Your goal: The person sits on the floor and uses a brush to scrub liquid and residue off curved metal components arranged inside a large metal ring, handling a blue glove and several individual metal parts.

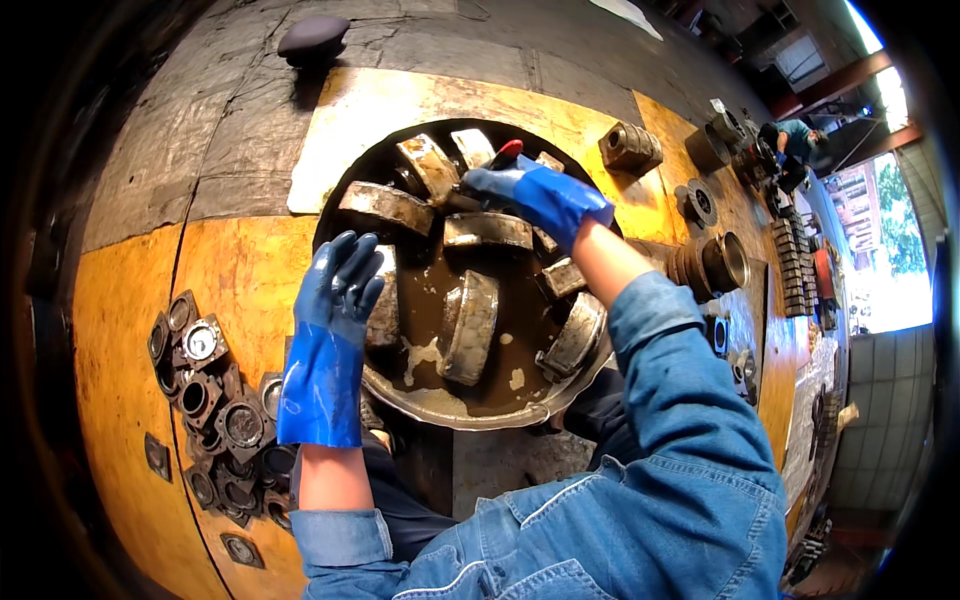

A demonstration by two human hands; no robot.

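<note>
My left hand [340,285], in a long blue rubber glove, is raised over the left side of a wide round metal basin [440,405]. Its fingers are stretched upward and it holds nothing that I can see. My right hand [535,195], gloved the same way, is closed above the far part of the basin on a tool with a red end [508,150]; my fingers hide most of it. Murky brown liquid [425,300] fills the basin's bottom. Thick curved metal blocks lie in it, including one block [470,328] standing near the middle and another block [487,231] below my right hand.
Many square metal flanges [242,425] are heaped on the yellow boards to the left. A dark rounded cushion [313,38] lies at the far left. Ring-shaped parts [630,148] and cylinders [708,265] stand to the right. Another person [795,145] bends over at the far right.
</note>
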